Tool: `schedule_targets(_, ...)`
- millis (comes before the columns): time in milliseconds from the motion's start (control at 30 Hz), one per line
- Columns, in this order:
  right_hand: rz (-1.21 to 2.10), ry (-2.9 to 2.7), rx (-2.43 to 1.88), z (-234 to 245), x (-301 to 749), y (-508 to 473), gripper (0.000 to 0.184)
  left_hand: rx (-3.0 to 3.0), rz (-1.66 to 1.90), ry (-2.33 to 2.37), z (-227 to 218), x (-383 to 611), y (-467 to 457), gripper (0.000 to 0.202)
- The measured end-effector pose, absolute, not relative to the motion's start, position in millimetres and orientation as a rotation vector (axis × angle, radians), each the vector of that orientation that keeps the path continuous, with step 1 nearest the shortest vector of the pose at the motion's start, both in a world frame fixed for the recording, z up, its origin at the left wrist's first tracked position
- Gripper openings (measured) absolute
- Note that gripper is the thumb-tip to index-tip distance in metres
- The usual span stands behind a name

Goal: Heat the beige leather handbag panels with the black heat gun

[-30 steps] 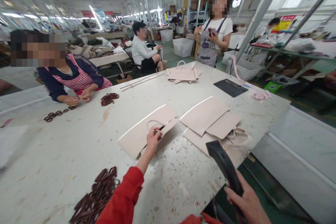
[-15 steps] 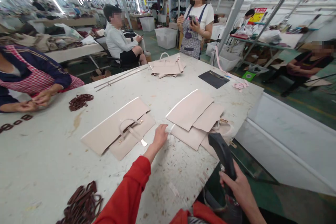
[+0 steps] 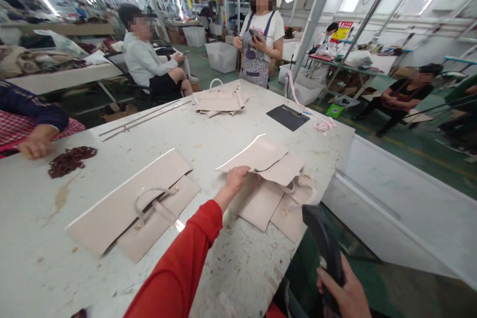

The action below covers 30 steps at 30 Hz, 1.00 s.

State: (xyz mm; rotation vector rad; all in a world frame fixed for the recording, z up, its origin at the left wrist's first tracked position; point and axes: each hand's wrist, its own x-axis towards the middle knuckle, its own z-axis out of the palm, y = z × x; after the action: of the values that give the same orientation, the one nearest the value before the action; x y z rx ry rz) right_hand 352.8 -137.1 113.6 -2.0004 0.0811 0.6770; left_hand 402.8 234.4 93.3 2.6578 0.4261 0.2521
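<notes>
My left hand [image 3: 235,179], in a red sleeve, grips the near edge of a beige leather panel [image 3: 257,155] and lifts it off the right-hand stack of beige bag pieces [image 3: 266,203]. A handle and gold fittings show under that stack. My right hand [image 3: 346,295] holds a black tool [image 3: 323,243] by its handle at the table's near right edge. To the left lies another beige bag panel with a handle [image 3: 137,203], flat on the white table [image 3: 208,134].
A co-worker's hand [image 3: 35,141] rests at the far left beside a pile of brown leather loops [image 3: 70,160]. Further back lie folded beige pieces [image 3: 219,99], two long rods [image 3: 143,117] and a black clipboard [image 3: 287,117]. A person in an apron [image 3: 259,44] stands behind the table.
My left hand let go of the left bag panel, moved right and took hold of the top panel of the right stack, lifting it. The view swung to the right.
</notes>
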Motion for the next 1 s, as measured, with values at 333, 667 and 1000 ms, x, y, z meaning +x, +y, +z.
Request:
schedule_targets(333,0.554,-0.657,-2.131,183.8,337.2,-96.8,0.066,1.656,0.224,0.497,224.0,284.8,195.5,0.024)
schedule_targets(667,0.756,-0.88,-1.975,228.0,283.2,-45.9,0.068,1.423,0.249,0.417,218.0,211.1,165.5,0.028)
schedule_targets(1000,0.633,-0.966,-2.007,228.4,261.7,-55.0,0.064,1.491,0.261,0.493,230.7,190.3,152.3,0.026)
